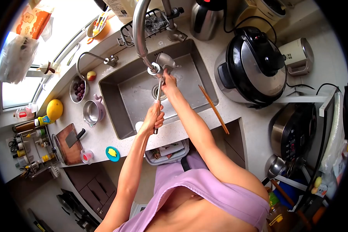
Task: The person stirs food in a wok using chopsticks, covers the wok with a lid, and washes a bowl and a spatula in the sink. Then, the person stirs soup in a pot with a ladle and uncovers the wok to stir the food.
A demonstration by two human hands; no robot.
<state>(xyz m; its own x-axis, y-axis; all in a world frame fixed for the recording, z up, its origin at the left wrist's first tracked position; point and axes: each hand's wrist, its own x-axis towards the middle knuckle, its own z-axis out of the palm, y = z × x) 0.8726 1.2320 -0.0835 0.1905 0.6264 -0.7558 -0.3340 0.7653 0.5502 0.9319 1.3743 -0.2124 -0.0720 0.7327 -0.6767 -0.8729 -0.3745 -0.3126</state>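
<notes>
Head view.
- Left grip (154, 117): clenching around the lower part of a slim metal tool (159, 96), a short end protruding below the fist. The tool is standing nearly lengthwise up the view, its far end reaching toward the right grip; this hold is probably giving leverage and steadying the shaft.
- Right grip (169, 82): reaching over the sink (133, 87), beside the faucet head (155, 70), fingers bending close to the tool's far end. Whether it is grasping the tool, the faucet head or the rounded grey piece (166, 60) just beyond, one cannot tell. The placing is seemingly bracing that far end.
- Drain (154, 92): lying just beside the tool, between the two grips.
- Chopsticks (214, 109), pair: resting over the sink's rim and the counter (230, 109), to the right of both grips, perhaps parked there for easy reach.
- Pressure cooker (255, 65): standing on the counter, farther right of the right grip, its bulk sitting outside the arms' working space.
- Small pot (92, 112): standing on the counter, left of the left grip, apart from the sink's opening.
- Bowl of grapes (79, 91): sitting beyond the pot, farther from the left grip, the bowl keeping the loose fruit together.
</notes>
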